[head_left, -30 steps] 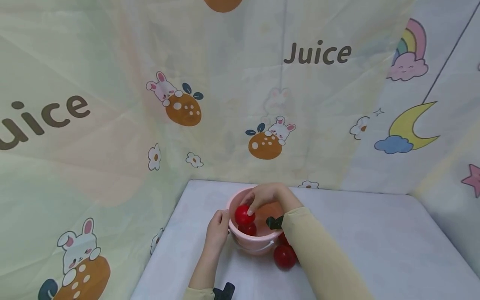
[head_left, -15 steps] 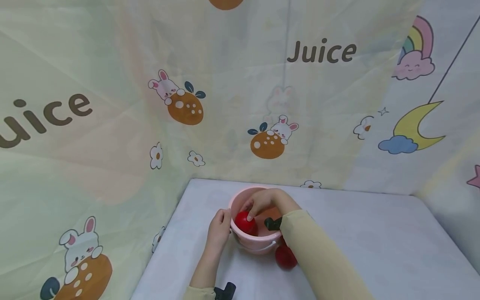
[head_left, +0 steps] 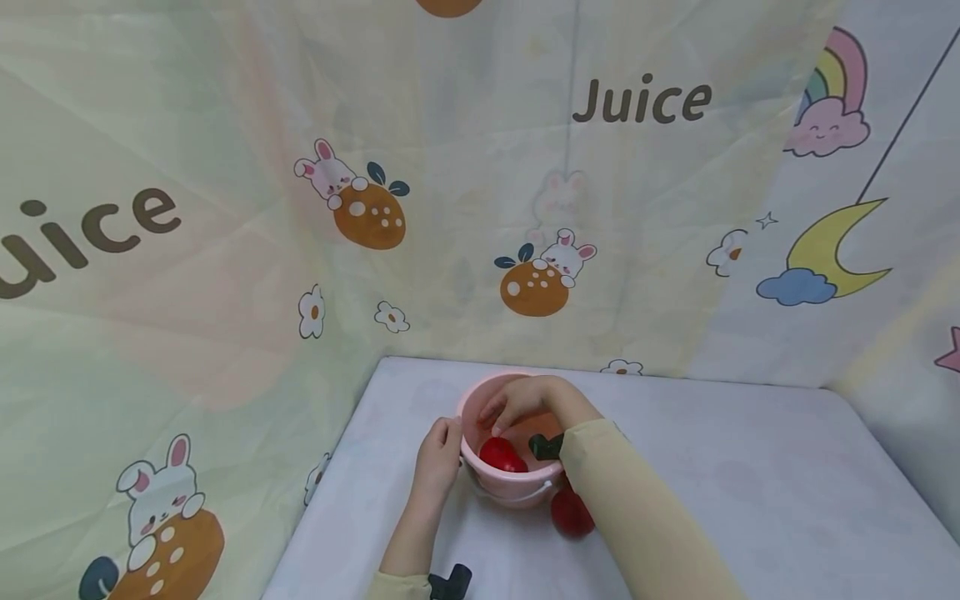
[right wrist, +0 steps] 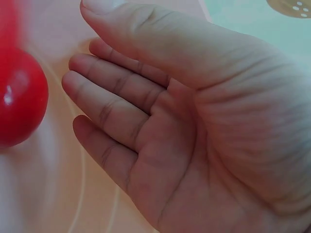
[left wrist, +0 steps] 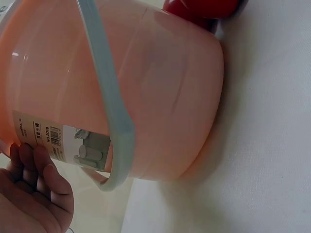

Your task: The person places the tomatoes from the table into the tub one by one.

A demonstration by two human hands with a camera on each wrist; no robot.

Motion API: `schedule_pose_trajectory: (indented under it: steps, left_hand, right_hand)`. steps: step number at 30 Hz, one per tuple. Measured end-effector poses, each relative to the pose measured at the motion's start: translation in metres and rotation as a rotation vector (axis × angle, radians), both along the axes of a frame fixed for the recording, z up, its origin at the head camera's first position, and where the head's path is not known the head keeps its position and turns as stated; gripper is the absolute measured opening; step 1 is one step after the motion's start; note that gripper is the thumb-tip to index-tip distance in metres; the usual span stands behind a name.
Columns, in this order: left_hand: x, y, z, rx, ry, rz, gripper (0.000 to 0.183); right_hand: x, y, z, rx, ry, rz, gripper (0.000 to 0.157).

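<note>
Our left hand (head_left: 438, 454) seems to grip the bucket (head_left: 517, 485), while our right hand (head_left: 525, 399) hangs loosely spread inside near red balls (head_left: 498, 454).

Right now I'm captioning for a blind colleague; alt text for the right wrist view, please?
A right hand, palm toward the camera, is inside a pink bucket, its fingers relaxed, holding nothing. At the left edge, apart from them, is a round red object, a blurred red shape above it.

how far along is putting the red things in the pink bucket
Partway, it seems. Done: at least two red things lie in the pink bucket. In hand: the left grip holds the bucket; the right grip, inside it, looks empty. Remaining, apparently: at least two others outside.
</note>
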State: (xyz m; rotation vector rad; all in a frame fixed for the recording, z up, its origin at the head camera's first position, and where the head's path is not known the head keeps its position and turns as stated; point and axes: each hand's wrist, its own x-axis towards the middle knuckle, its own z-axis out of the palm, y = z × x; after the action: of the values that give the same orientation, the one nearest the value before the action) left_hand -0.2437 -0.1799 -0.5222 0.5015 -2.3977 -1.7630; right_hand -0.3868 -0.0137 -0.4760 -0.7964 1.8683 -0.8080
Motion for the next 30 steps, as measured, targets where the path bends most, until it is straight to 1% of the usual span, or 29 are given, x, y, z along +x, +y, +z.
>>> schedule_pose_trajectory:
  steps: [2, 6, 10, 12, 14, 16, 19, 21, 24, 27, 30]
  left_hand:
    - [0.000, 0.001, 0.000, 0.001, 0.008, -0.001, 0.046]
    - [-0.002, 0.004, 0.000, 0.005, 0.019, -0.005, 0.046]
    - [-0.002, 0.007, -0.001, 0.012, -0.001, -0.006, 0.048]
    - [-0.002, 0.008, -0.001, 0.012, -0.014, -0.003, 0.048]
    - [-0.001, 0.009, -0.001, 0.012, -0.025, -0.003, 0.048]
    - [0.001, 0.009, 0.000, 0.009, -0.026, -0.006, 0.048]
    - [0.003, 0.008, 0.001, 0.004, -0.018, -0.006, 0.049]
    - [0.004, 0.006, 0.001, 0.005, -0.014, -0.002, 0.049]
    - [0.006, 0.004, 0.001, 0.013, -0.011, 0.001, 0.050]
    - [0.005, 0.002, 0.000, 0.013, -0.023, -0.001, 0.051]
    - [0.003, 0.002, 0.001, 0.008, -0.034, 0.006, 0.048]
  right_hand:
    - [0.000, 0.002, 0.000, 0.003, 0.018, 0.000, 0.046]
    - [0.000, 0.005, 0.001, 0.022, 0.024, -0.022, 0.046]
    - [0.002, 0.007, 0.004, 0.049, 0.014, -0.061, 0.048]
    - [0.003, 0.009, 0.007, 0.054, 0.018, -0.088, 0.046]
    - [0.005, 0.011, 0.015, 0.062, 0.072, -0.107, 0.044]
    - [0.007, 0.014, 0.026, 0.055, 0.154, -0.103, 0.040]
    - [0.011, 0.022, 0.048, 0.027, 0.276, -0.067, 0.041]
    - [0.014, 0.028, 0.063, -0.012, 0.303, -0.047, 0.043]
    - [0.016, 0.044, 0.081, -0.051, 0.330, -0.047, 0.043]
    - [0.019, 0.068, 0.092, -0.069, 0.368, -0.077, 0.039]
    - [0.024, 0.097, 0.097, -0.081, 0.401, -0.145, 0.037]
